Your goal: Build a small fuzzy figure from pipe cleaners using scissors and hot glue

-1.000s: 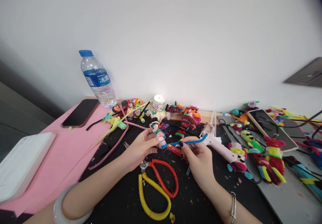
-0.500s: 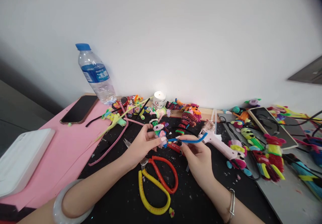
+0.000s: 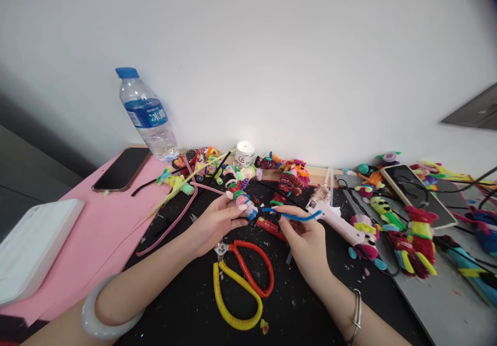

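Note:
Between its thumb and fingers my left hand [image 3: 218, 222] holds a small colourful pipe-cleaner doll [image 3: 241, 199], its blue-and-pink end toward me. My right hand [image 3: 305, 237] pinches a blue pipe cleaner [image 3: 291, 214], whose left end points at the doll with a small gap between them. Under the hands lies a red stick-like tool with lettering [image 3: 272, 228], partly covered by my right hand. Scissors [image 3: 237, 284] with one red and one yellow handle rest just below, their blades partly hidden by my left hand.
A pale pink glue gun [image 3: 336, 219] lies right of my right hand. Finished dolls [image 3: 421, 237] crowd the right side. A water bottle [image 3: 147, 113], a dark phone [image 3: 122, 169] and a white box [image 3: 39, 247] stand or lie left. A paper cup [image 3: 245, 154] sits by the wall.
The blue pipe cleaner has come away from the doll's end, leaving a gap. In my left hand the doll has turned, so its blue-and-pink end now shows more.

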A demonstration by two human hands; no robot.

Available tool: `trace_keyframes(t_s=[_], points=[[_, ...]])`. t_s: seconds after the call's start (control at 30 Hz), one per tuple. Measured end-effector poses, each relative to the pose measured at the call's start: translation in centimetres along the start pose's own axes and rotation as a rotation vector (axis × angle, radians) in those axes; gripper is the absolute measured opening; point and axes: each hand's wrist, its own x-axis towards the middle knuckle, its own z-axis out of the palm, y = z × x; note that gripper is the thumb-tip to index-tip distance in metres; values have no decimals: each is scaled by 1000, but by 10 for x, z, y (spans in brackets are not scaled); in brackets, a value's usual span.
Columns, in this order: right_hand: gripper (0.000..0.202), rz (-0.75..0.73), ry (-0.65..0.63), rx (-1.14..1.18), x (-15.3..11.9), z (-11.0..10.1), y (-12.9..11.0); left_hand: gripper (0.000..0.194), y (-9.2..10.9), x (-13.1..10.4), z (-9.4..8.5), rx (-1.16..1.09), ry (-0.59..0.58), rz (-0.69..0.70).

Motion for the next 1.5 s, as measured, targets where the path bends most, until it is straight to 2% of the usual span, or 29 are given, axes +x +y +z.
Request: trace_keyframes(t_s=[0.37,0.7,0.9,1.03,1.5], points=[[13,36,-133,34,-2,0,-4,22,0,-2,0,48,-27,-50],[6,126,-228,180,-3,3,-5,18,3,-4,2,73,-164,-186],[11,160,-205,296,-3,3,-5,12,3,-6,1,42,-212,-195],[15,195,-175,270,-4,2,-5,14,4,-6,1,48,-218,-206],[20,205,-222,241,-4,3,-6,19,4,-6,4,129,-183,-208]])
